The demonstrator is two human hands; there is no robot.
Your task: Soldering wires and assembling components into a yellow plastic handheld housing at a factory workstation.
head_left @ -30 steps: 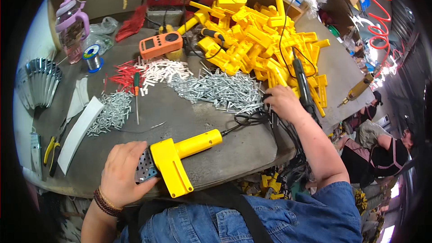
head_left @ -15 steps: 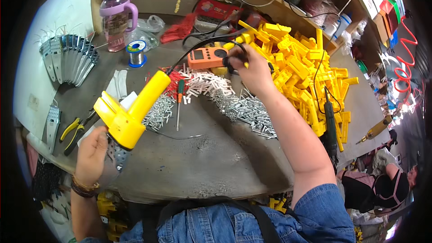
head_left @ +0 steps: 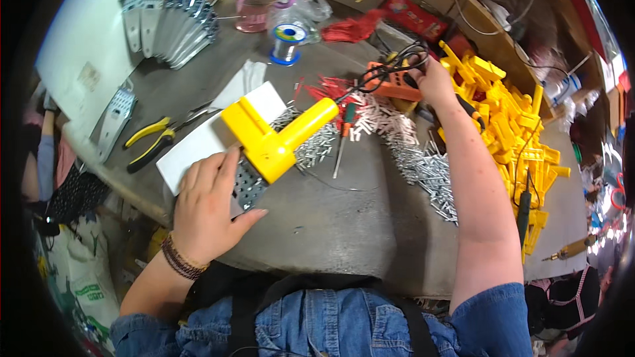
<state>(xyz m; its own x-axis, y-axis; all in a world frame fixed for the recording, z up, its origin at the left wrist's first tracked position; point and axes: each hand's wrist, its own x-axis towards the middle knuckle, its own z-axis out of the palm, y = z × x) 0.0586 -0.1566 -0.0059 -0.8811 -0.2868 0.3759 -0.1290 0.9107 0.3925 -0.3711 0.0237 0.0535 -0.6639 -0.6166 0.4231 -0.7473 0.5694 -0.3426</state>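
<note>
A yellow plastic-handled tool (head_left: 268, 152) with a perforated grey metal plate (head_left: 248, 188) lies on the worktable (head_left: 344, 231). My left hand (head_left: 208, 201) rests over the metal plate's end, its fingers stretched out and the thumb apart. From the tool's handle, a looped black cord (head_left: 403, 59) runs to the far right. Fingers closed, my right hand (head_left: 433, 82) grips that cord above an orange meter (head_left: 393, 84), which it partly hides. Under the tool sits a white card or box (head_left: 192, 155).
Yellow handle parts (head_left: 506, 106) are heaped on the right. Screws (head_left: 426, 175), pale small sleeves (head_left: 377, 112) and a screwdriver (head_left: 344, 129) lie mid-table. Pliers (head_left: 155, 142), a solder spool (head_left: 286, 45), a pink-lidded jug (head_left: 258, 0) and fanned metal plates (head_left: 175, 23) stand left.
The yellow tool has come down onto the table from my raised left hand, whose fingers have straightened. My right hand has gathered the cord into loops. The view has shifted left.
</note>
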